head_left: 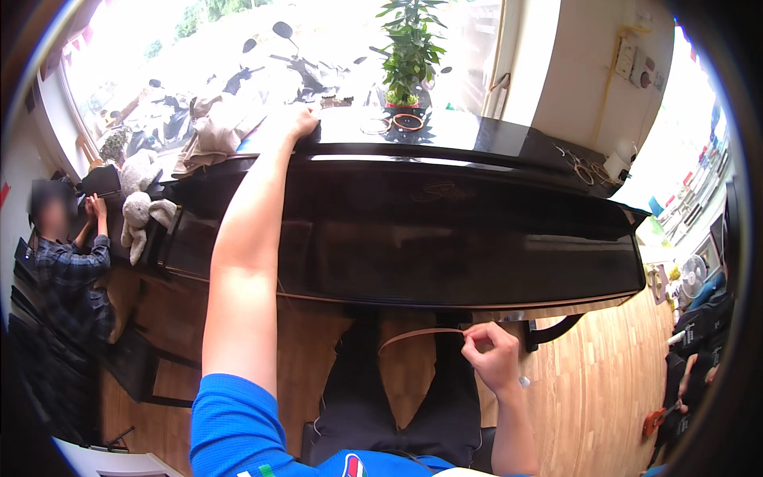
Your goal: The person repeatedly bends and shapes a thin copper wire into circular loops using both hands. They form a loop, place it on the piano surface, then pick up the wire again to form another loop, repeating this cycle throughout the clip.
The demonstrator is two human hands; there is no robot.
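My left arm stretches far forward over a black upright piano [469, 230]. At its end my left hand [300, 123] rests closed on the piano's top, beside a small dark object [310, 137]; glare hides what its fingers grip, if anything. Lower down, above my lap, my right hand [493, 355] pinches one end of a thin, light-brown flexible strip [421, 331]. The strip curves away to the left, its far end hanging loose over my legs. Two coiled rings, one pale [376, 126] and one brown [408, 122], lie on the piano top right of my left hand.
Behind the rings stands a potted plant [407, 71]. Crumpled cloth [226, 127] covers the top's left part; looped items [586, 168] lie at its right end. Plush toys [139, 211] sit at left, near a seated person [71, 254]. A fan [693, 274] stands far right.
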